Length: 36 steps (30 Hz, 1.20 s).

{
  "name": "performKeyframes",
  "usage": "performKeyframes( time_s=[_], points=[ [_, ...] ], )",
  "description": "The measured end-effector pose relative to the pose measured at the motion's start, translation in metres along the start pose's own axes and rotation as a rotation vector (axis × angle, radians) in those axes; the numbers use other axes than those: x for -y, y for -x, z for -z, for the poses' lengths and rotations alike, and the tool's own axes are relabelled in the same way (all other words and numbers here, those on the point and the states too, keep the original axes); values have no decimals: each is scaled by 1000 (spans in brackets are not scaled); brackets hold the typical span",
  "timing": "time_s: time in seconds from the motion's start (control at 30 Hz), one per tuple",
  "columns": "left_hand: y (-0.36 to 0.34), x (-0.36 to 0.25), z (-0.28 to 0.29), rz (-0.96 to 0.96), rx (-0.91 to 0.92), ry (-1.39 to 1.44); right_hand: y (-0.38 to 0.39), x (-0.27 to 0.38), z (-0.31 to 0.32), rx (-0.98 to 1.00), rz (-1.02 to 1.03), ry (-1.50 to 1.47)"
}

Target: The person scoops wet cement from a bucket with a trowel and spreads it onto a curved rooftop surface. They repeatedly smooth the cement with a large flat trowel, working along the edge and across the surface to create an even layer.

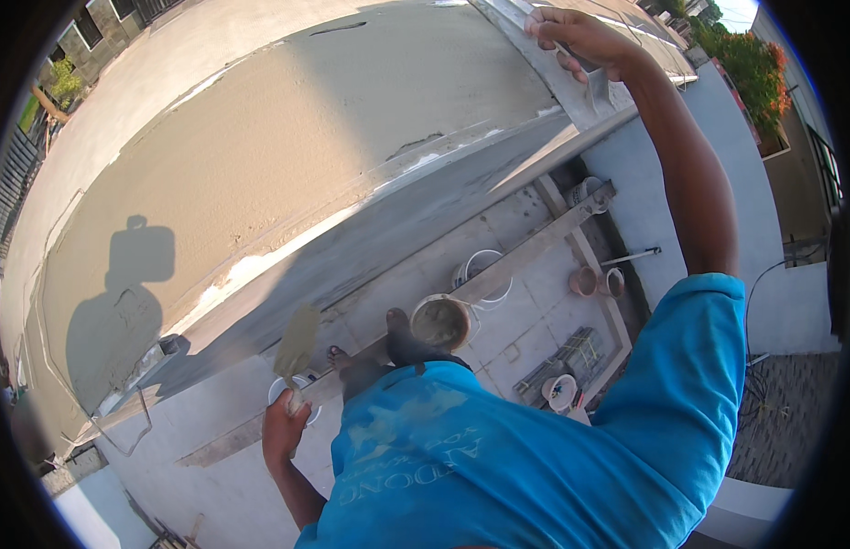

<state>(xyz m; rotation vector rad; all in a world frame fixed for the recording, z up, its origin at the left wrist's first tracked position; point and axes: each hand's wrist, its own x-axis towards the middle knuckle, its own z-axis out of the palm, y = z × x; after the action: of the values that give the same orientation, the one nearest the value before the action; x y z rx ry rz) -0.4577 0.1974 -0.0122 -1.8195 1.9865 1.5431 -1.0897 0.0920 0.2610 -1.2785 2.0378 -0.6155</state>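
My left hand (283, 427) is closed round the handle of a trowel (297, 342), its pointed, mortar-smeared blade directed away from me. At the upper right, my right arm reaches out far, and my right hand (580, 41) curls its fingers round a grey flat-bladed tool (599, 91). The fingers partly hide that tool, so its exact kind is unclear. It lies against the pale strip at the right end of the plastered wall (260, 183). The grey-beige plaster looks smooth, with a rough ridge along its near edge. My shadow falls on its left part.
Below stand a mortar bucket (440, 322) and a white bucket (485, 273). A long wooden plank (535, 240) crosses there. Farther right are small brown pots (584, 281), a small white tub (560, 392) and stacked tiles (571, 359). A bent wire (123, 439) sticks out at left.
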Motion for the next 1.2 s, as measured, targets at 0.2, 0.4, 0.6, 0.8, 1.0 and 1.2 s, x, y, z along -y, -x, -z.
performKeyframes(
  time_s=[0.2,0.4,0.6,0.8,1.0,1.2],
  points=[
    [1,-11,-17,34,-17,14,-2,-17,27,-127,-70,189],
    [7,-20,-30,50,-21,31,-12,-49,59,-248,-133,212],
    [11,-26,-41,59,-48,35,-52,-113,108,-176,40,468],
    [8,-20,-41,16,-54,22,-23,-103,73,-411,121,824],
    [-1,-20,-36,-15,-38,-42,11,-68,57,-577,125,1116],
    [-8,-12,-39,-115,-32,-20,29,-59,55,-710,241,1238]
  ],
)
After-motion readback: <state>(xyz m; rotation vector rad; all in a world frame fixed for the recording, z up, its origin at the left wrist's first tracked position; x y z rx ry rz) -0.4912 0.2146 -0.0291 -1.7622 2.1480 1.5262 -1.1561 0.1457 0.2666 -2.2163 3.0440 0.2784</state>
